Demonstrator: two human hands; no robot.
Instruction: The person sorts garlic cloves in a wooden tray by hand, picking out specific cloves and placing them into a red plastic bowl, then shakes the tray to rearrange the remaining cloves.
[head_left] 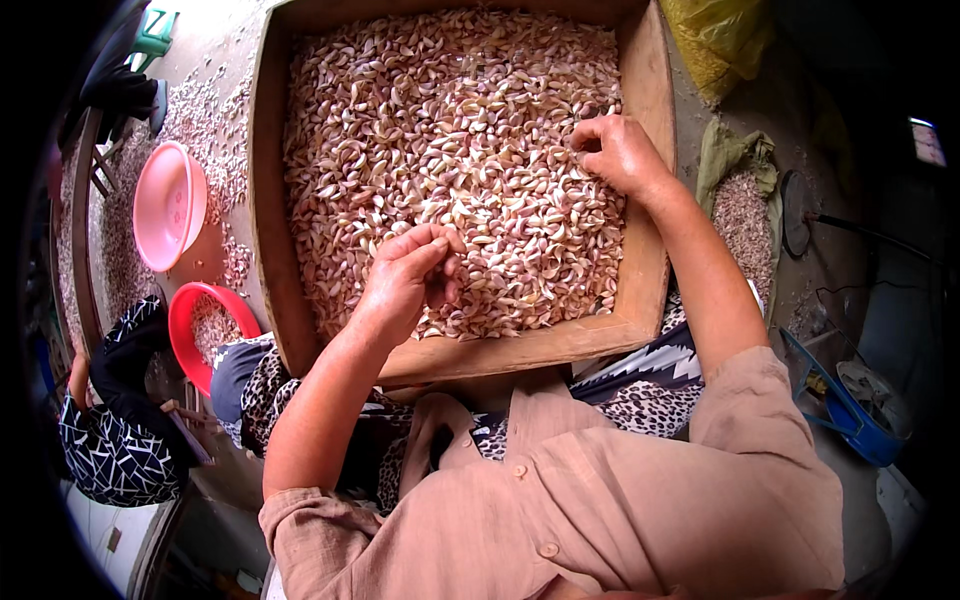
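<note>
In the head view, the left hand [405, 268] is holding thumb and fingers curled together and the right hand [618, 152] is bending thumb toward forefinger; whether either is pinching anything, I cannot tell. Pale-pink crescent garlic cloves [450, 130] are lying beneath both, filling a square wooden tray [646, 70]. The person seems to be sorting, which is calling for light fingertip picking. The tray's wall is crowding the right hand. Leftward, a round pink plastic basin [150, 215] is standing; rightward, an olive woven sack [718, 150] is lying open.

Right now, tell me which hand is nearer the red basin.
Left: the left hand is over the garlic cloves, right of the red basin; the right hand is farther off, near the right wall of the wooden tray.
</note>
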